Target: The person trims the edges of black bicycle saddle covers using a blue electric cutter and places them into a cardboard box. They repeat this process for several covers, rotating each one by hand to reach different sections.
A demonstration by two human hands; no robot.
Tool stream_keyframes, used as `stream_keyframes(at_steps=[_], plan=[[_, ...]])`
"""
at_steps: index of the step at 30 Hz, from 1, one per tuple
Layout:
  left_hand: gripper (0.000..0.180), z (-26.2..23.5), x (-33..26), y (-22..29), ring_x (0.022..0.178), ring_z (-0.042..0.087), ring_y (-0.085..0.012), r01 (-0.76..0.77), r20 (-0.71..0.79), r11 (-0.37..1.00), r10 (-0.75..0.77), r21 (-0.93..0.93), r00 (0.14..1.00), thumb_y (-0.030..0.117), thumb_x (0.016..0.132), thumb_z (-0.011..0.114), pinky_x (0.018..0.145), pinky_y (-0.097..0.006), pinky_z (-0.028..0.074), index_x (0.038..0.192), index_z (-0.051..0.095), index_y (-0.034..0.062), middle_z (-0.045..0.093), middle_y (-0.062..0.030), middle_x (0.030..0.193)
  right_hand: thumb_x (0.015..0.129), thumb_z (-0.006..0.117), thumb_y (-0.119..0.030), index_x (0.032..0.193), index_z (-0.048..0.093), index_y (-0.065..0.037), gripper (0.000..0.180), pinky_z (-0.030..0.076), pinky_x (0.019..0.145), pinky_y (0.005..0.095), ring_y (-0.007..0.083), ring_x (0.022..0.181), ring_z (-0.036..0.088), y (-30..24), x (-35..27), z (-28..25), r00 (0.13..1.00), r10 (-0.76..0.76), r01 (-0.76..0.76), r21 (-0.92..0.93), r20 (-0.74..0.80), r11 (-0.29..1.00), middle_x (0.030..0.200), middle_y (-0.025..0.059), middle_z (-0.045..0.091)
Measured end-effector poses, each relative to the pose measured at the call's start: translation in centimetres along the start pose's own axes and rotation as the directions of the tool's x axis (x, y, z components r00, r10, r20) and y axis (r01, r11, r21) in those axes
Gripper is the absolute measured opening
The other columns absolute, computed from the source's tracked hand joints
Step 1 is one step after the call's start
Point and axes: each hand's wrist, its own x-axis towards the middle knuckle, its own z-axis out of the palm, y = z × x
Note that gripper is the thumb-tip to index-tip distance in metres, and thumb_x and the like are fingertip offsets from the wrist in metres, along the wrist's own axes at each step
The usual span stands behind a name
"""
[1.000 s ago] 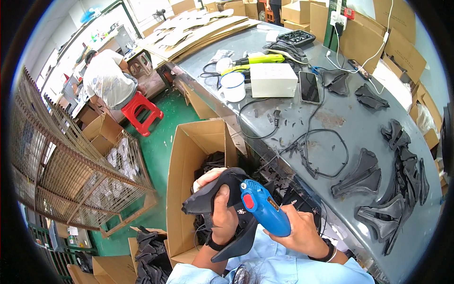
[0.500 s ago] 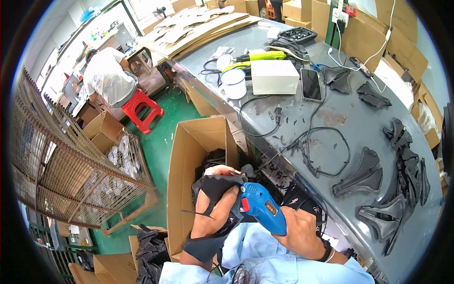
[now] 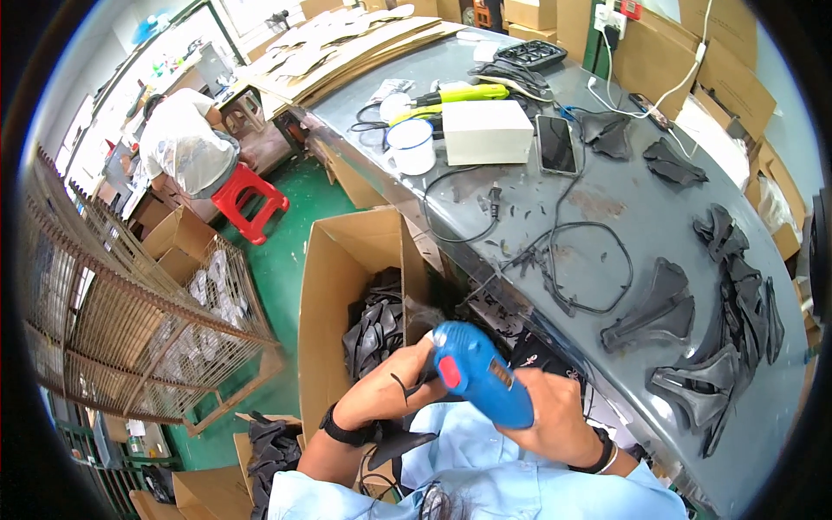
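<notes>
I see the right hand [image 3: 555, 416] wrapped tight around the grip of the blue power tool [image 3: 477, 373] — fingers clamped, red trigger switch facing up. Left hand [image 3: 390, 390] is closed on a black plastic part [image 3: 400, 386], but now only a thin sliver of it shows past the fingers. A second ago that part was a broad curved piece held up beside the tool, clearly visible; half a second ago it is already tipping down. Now both hands sit lower and closer to the chest, tool nose pushed right into the left fist, part almost fully hidden behind tool and fingers.

My read — the tool tip is being brought onto the part, so the work on this piece is starting or mid-way, not finished. Can't tell if the tip actually touches; the contact point is covered.

Part sits over the near edge of the open cardboard box [image 3: 347, 286], which holds more black parts. More finished-looking black pieces [image 3: 659, 308] lie on the grey table [image 3: 607, 208] to the right, well apart from the hands. Another person [image 3: 186, 147] crouches by a red stool [image 3: 251, 199], far left — not involved
</notes>
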Motion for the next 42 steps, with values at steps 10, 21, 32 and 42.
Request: stream_keyframes(at_steps=[10, 21, 32, 42], plan=[[0.056, 5.9, -0.5, -4.7, 0.099, 0.061, -0.0253, 0.418, 0.352, 0.352, -0.238, -0.837, 0.905, 0.040, 0.091, 0.054, 0.088, -0.038, 0.048, 0.125, 0.044, -0.0029, 0.059, -0.0174, 0.113, 0.073, 0.076, -0.026, 0.103, 0.050, -0.002, 0.046, 0.049, 0.066, 0.0315, 0.0156, 0.070, 0.062, 2.6, 1.7, -1.4, 0.896, 0.434, -0.339, 0.492, -0.089, 0.802, 0.076, 0.0110, 0.062], [0.035, 8.1, 3.0, 0.0, 0.115, 0.052, -0.0247, -0.572, -0.665, 0.359, -0.236, -0.737, 0.709, 0.024, 0.091, 0.053, 0.099, -0.040, 0.043, 0.122, 0.042, 0.0110, 0.051, -0.0087, 0.122, 0.067, 0.083, -0.034, 0.103, 0.048, 0.001, 0.061, 0.050, 0.056, 0.0365, 0.0296, 0.059, 0.064, 1.2, 0.9, -0.5, 0.932, 0.274, -0.273, 0.037, -0.236, 0.961, 0.073, 0.0152, 0.062], [0.039, 7.0, 3.0, 0.3, 0.101, 0.057, -0.0231, -0.759, -0.872, 0.431, -0.215, -0.489, 0.439, 0.025, 0.089, 0.056, 0.091, -0.034, 0.046, 0.121, 0.040, 0.0112, 0.053, -0.0144, 0.111, 0.068, 0.082, -0.032, 0.097, 0.051, 0.002, 0.054, 0.052, 0.057, 0.0336, 0.0274, 0.061, 0.066, 0.5, -0.8, 1.4, 0.985, 0.164, -0.167, -0.057, -0.053, 0.984, 0.071, 0.0145, 0.063], [0.039, 3.6, 0.4, 1.4, 0.098, 0.058, -0.0235, -0.494, -0.795, 0.692, -0.194, -0.526, 0.575, 0.022, 0.078, 0.062, 0.090, -0.034, 0.046, 0.107, 0.051, -0.0025, 0.058, -0.0156, 0.102, 0.069, 0.081, -0.028, 0.100, 0.050, 0.002, 0.053, 0.050, 0.054, 0.0345, 0.0284, 0.058, 0.064, 0.8, -0.9, 1.3, 0.996, 0.070, -0.075, -0.094, -0.056, 0.993, 0.070, 0.0144, 0.063]])
